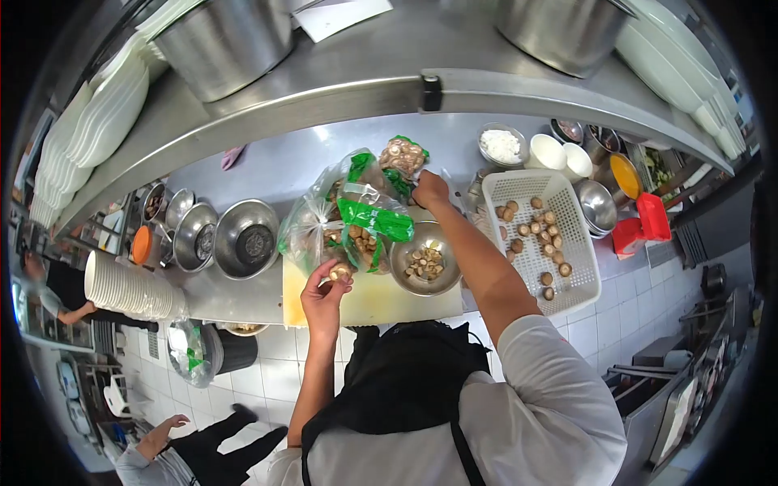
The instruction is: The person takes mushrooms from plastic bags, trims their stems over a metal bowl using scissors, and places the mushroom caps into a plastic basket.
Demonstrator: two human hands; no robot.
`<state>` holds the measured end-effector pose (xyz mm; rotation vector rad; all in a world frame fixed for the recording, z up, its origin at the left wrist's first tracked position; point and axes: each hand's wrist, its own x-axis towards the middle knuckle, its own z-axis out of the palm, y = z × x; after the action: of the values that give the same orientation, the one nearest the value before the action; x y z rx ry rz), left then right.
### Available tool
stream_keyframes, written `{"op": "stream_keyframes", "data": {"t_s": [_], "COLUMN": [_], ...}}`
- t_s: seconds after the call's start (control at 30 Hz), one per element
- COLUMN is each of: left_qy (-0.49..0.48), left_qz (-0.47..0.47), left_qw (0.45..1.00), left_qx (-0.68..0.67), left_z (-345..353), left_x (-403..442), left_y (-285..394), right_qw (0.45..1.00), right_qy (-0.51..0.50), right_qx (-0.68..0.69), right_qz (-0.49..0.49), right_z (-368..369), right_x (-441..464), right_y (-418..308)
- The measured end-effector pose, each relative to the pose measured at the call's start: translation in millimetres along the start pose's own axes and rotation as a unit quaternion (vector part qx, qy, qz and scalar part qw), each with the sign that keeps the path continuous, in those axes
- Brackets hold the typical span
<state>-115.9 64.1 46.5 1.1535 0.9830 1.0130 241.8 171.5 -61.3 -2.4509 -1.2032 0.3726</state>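
Note:
A brown mushroom is pinched between the thumb and fingers of my left hand, over the yellowed cutting board. My right hand reaches to the far side of the metal bowl, its fingers curled beside a small bag of mushrooms; what they hold, if anything, is hidden. Pale cut mushroom pieces lie in that bowl. Left of it, a large clear plastic bag with green print has mushrooms inside. Whole mushrooms sit in a white perforated basket right of my forearm.
Steel bowls stand at the left, beside stacked white containers. A steel shelf with pots crosses above the counter. White bowls and a red container are at the right. Another person is on the floor side, lower left.

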Motion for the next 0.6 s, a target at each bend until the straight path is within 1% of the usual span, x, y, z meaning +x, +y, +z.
{"op": "stream_keyframes", "data": {"t_s": [0.07, 0.1, 0.27, 0.3, 0.37, 0.4, 0.43, 0.5, 0.53, 0.57, 0.6], "left_qy": [-0.019, -0.024, -0.045, -0.041, -0.025, -0.036, -0.043, -0.056, -0.066, -0.075, -0.087], "left_qz": [-0.001, -0.002, 0.012, -0.006, -0.043, -0.051, -0.058, -0.075, -0.096, -0.115, -0.132], "left_qw": [1.000, 1.000, 0.999, 0.999, 0.997, 0.995, 0.994, 0.991, 0.988, 0.985, 0.980], "left_qx": [0.004, 0.007, 0.024, -0.006, -0.067, -0.074, -0.082, -0.100, -0.100, -0.109, -0.118], "left_z": [3.4, 5.9, 8.3, 10.1, 12.1, 12.1, 12.0, 10.2, 11.8, 14.7, 17.9], "left_x": [0.2, 0.3, -5.4, -8.8, -14.8, -15.4, -15.9, -17.8, -18.4, -20.0, -21.0], "left_y": [-4.5, -4.8, -2.1, 1.0, 11.3, 11.0, 9.9, 7.2, 8.1, 13.2, 18.3], "right_qw": [1.000, 0.999, 0.999, 0.999, 0.997, 0.995, 0.993, 0.985, 0.986, 0.973, 0.972], "right_qy": [0.011, -0.024, 0.017, 0.026, 0.057, 0.070, 0.100, 0.150, 0.149, 0.221, 0.229], "right_qx": [0.001, -0.016, -0.003, -0.008, 0.016, 0.027, 0.033, 0.050, 0.064, 0.041, 0.030], "right_qz": [-0.025, -0.014, -0.031, -0.031, -0.053, -0.068, -0.060, -0.069, -0.034, -0.049, -0.035], "right_z": [-0.7, -5.1, -10.4, -14.5, -49.2, -70.2, -88.9, -111.5, -138.8, -141.0, -159.6], "right_x": [0.2, 0.6, -6.1, -8.9, -27.6, -39.3, -50.5, -64.0, -82.9, -86.3, -102.5], "right_y": [9.0, 9.6, 7.2, 8.4, 4.5, -0.6, -0.3, 26.2, 31.3, 59.5, 73.8]}}
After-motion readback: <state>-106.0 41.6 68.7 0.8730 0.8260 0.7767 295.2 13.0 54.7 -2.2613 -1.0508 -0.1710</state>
